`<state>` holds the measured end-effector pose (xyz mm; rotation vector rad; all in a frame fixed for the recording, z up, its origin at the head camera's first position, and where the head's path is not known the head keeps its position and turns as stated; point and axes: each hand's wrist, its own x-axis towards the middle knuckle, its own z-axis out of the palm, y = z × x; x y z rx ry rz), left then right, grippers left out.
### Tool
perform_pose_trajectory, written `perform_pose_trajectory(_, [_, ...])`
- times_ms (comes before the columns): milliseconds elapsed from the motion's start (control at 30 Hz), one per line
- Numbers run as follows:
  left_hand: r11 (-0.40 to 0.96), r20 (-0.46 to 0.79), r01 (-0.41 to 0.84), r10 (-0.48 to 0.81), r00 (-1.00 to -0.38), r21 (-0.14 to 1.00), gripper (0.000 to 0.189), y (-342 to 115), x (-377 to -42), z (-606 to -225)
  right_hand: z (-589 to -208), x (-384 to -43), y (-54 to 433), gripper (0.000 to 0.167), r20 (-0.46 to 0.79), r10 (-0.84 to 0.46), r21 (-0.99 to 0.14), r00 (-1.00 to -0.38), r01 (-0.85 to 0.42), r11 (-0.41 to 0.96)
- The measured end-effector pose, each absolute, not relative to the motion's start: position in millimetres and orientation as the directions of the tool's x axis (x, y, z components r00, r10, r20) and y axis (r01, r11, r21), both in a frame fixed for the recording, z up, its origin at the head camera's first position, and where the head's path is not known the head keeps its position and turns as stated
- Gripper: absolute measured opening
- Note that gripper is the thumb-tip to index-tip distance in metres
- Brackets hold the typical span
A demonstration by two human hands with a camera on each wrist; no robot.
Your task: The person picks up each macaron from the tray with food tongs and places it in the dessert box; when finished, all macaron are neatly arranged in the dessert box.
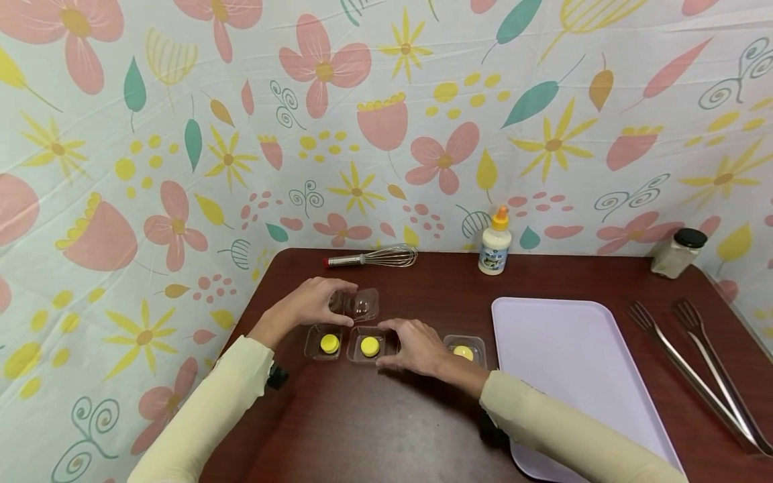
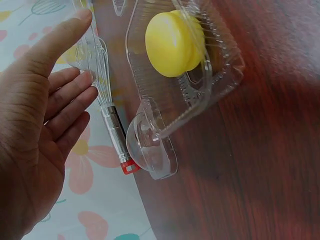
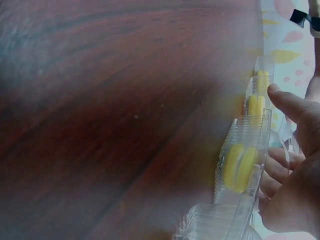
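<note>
Three clear plastic containers stand in a row, each with a yellow macaron. The left container (image 1: 310, 350) and its macaron (image 1: 329, 343) are below my left hand (image 1: 314, 302). That hand reaches over the clear domed lids (image 1: 370, 295) behind the row, fingers extended and thumb apart. In the left wrist view a macaron (image 2: 170, 45) sits inside a clear container. My right hand (image 1: 417, 345) spans the right side of the middle container (image 1: 356, 355), thumb at its front and fingers at its back. The middle macaron (image 1: 370, 346) shows beside them. The right container (image 1: 480, 345) is partly behind my forearm.
A lilac tray (image 1: 561, 362) lies at the right under my sleeve, with metal tongs (image 1: 694, 376) beyond it. Along the back stand a whisk (image 1: 368, 258), a white squeeze bottle (image 1: 495, 248) and a black-lidded jar (image 1: 679, 253). A flowered cloth (image 1: 423, 134) hangs behind the table.
</note>
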<state>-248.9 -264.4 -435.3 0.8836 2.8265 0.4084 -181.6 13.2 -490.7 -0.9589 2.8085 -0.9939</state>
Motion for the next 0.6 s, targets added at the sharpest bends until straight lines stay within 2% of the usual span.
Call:
perform_pose_trajectory(300, [0.755,-0.055,0.569,0.616,-0.786,0.325,0.082,-266.6,-230.6,-434.7,-489.7,-183.4,13.3,0.075,0.196,-0.530,-0.595,-0.825,-0.529,0.604])
perform_pose_trajectory(600, [0.708,-0.034,0.640,0.678,-0.734,0.298,0.082,-260.9,-215.2,-438.4,-487.4,-183.4,15.0,0.083,0.208,-0.500,-0.605,-0.841,-0.512,0.609])
